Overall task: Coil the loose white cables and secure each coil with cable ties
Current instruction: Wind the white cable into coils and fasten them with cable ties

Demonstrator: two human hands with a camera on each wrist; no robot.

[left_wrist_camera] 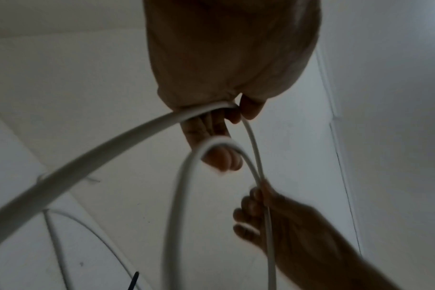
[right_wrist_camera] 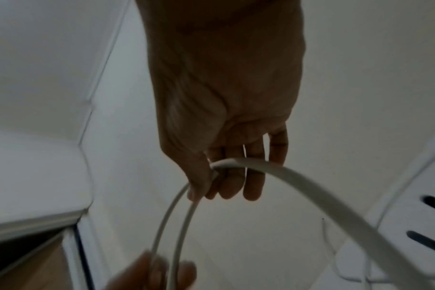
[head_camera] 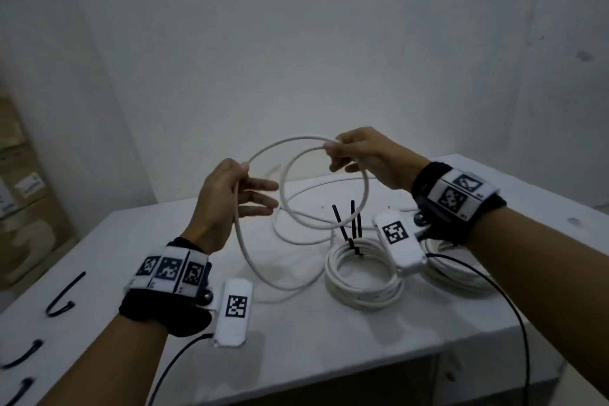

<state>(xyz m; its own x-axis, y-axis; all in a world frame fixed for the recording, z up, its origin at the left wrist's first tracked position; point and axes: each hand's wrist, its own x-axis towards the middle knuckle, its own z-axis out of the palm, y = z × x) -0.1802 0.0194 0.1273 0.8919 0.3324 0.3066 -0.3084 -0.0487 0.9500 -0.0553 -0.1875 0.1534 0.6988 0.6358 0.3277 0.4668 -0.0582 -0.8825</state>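
both hands [head_camera: 230,198] on looped white cable [head_camera: 362,175]

Head cam downward; wrist cams close-up.

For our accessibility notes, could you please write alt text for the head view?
Two hands, left hand and right hand, hold a loose white cable in loops above a white table. A tied coil lies below.

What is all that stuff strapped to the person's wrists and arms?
Both arms are bare, with no sleeves. The left wrist band and right wrist band are black, each wrapped in a white strip printed with square black-and-white code markers. A small white camera pod with its own marker hangs off each band, trailing a thin black cable.
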